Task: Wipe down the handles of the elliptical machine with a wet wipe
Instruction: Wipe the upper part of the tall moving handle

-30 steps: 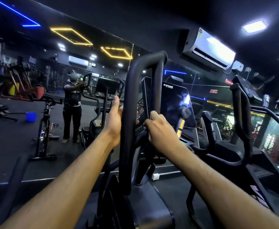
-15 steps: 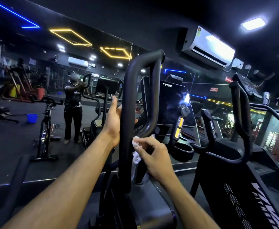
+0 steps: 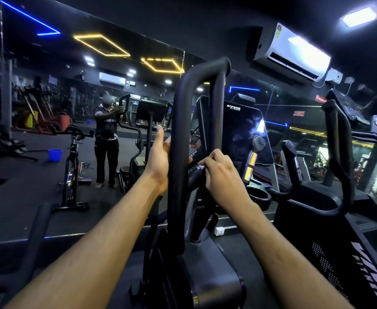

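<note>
A black looped handle of the elliptical machine rises straight in front of me. My left hand holds its left bar from the left side, thumb pointing up. My right hand grips the handle's inner right bar low down, fingers curled round it. A white wet wipe shows as a small scrap between those fingers and the bar; most of it is hidden. The machine's second handle stands to the right, untouched.
The dark console screen sits behind the handle. A cup holder is just right of my right hand. A wall mirror ahead reflects a standing person. A spin bike and a blue bucket stand at left.
My right hand dropped down the inner bar with the wipe half a second ago, then slid back up it. My left hand stayed on the left bar.
</note>
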{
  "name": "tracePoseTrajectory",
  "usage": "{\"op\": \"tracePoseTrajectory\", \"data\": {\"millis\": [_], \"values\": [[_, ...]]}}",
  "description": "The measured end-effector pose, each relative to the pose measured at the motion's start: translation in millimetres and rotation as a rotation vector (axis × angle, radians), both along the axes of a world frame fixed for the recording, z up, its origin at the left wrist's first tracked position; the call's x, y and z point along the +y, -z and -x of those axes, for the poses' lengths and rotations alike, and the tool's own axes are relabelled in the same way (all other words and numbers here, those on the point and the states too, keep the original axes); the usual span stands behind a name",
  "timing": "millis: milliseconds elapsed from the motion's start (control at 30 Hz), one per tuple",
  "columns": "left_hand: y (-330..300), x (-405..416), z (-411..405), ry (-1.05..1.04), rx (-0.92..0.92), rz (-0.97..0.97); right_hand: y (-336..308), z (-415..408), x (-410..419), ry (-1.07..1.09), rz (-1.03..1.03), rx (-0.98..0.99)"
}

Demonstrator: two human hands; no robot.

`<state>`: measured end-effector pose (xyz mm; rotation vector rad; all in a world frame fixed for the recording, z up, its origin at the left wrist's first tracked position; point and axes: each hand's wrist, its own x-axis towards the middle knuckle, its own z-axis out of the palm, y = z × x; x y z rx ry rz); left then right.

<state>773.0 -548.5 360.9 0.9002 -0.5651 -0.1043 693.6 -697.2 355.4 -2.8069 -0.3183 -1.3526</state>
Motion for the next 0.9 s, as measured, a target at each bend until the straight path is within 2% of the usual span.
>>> {"op": "tracePoseTrajectory", "data": {"millis": [133,267,333,533,633,733,833,900], "values": [[0.0,2.1,6.2,-0.010,-0.009,-0.019,22.4,6.3,20.1,-0.032,-0.205,-0.040],[5.3,2.6,4.3,-0.016,0.003,0.013,56.6,18.7,50.0,-0.222,-0.525,-0.185],[11.7,3.0,0.8,-0.006,0.028,0.049,67.3,23.8,53.2,-0.288,-0.603,-0.205],[29.1,4.6,-4.1,0.018,0.078,0.125,68.5,39.0,25.6,-0.401,-0.470,-0.123],[30.1,1.2,0.5,-0.066,0.079,0.155,35.1,30.5,2.5,-0.280,-0.369,-0.251],[30.0,-6.2,1.7,-0.212,0.060,0.138,0.0,6.2,-14.1,-0.147,-0.244,-0.266],[36.4,-11.5,1.7,-0.286,0.046,0.122,6.3,-4.2,-10.5,-0.125,-0.138,-0.234],[38.4,-11.1,2.8,-0.279,0.043,0.133,26.2,1.1,1.6,-0.152,-0.164,-0.232]]}}
